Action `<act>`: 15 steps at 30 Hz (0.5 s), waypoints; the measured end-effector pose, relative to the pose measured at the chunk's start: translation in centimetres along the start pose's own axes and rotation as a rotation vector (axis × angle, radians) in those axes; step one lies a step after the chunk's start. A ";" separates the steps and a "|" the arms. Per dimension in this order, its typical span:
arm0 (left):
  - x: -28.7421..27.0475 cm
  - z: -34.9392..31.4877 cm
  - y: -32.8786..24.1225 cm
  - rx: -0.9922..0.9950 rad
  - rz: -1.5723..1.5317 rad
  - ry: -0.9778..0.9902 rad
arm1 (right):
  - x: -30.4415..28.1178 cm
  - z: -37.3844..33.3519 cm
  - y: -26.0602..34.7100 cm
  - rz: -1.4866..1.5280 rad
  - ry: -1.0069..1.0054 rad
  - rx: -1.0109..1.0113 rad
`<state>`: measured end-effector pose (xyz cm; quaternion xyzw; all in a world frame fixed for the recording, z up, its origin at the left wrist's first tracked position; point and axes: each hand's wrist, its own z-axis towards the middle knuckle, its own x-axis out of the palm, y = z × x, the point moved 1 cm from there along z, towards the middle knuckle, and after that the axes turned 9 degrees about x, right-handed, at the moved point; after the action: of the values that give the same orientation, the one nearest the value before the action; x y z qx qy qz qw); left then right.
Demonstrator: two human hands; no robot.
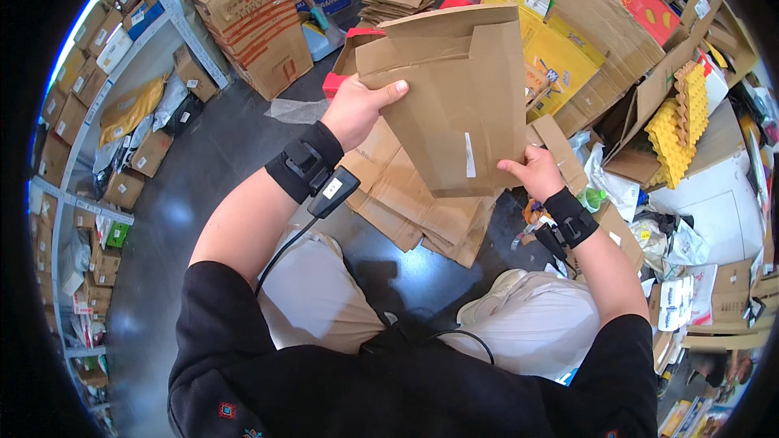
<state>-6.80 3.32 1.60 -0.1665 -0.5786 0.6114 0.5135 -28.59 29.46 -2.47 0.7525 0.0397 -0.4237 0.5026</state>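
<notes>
Both of my hands hold up a brown cardboard box [454,113] that looks mostly flattened, its flaps sticking out at the top and a small white label low on its face. My left hand [363,109] grips its upper left edge, thumb on the front and fingers hidden behind. At the lower right corner my right hand [534,173] pinches the edge, thumb in front. Below it, flattened cardboard sheets [414,195] lie on the dark floor between my knees. Each wrist wears a black strap.
Metal shelving [174,12] full of parcels runs along the left. A large taped carton [253,28] stands at the back left. Yellow egg-crate foam [680,126], a yellow printed carton [560,65] and plastic bags [686,243] crowd the right. Behind lies a stack of flattened cardboard [395,2].
</notes>
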 end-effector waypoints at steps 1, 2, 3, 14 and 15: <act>-0.2 -0.2 0.1 0.006 -0.010 -0.036 | 0.1 -0.1 0.5 -0.067 0.022 0.019; -0.3 -0.4 0.2 0.011 -0.019 -0.073 | 0.0 -0.3 1.4 -0.133 0.044 0.038; -0.4 -0.3 0.1 -0.017 -0.037 -0.111 | 0.1 -0.3 1.9 -0.200 0.066 0.056; -0.2 -1.1 0.6 -0.164 -0.212 0.116 | 0.7 2.1 -2.5 -0.086 -0.125 -0.091; -0.1 -1.3 0.8 -0.155 -0.185 0.136 | 0.8 2.4 -2.6 -0.101 -0.119 -0.073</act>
<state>-6.06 4.06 0.49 -0.1926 -0.6010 0.5021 0.5912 -30.80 28.55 -5.19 0.7041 0.0630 -0.4907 0.5093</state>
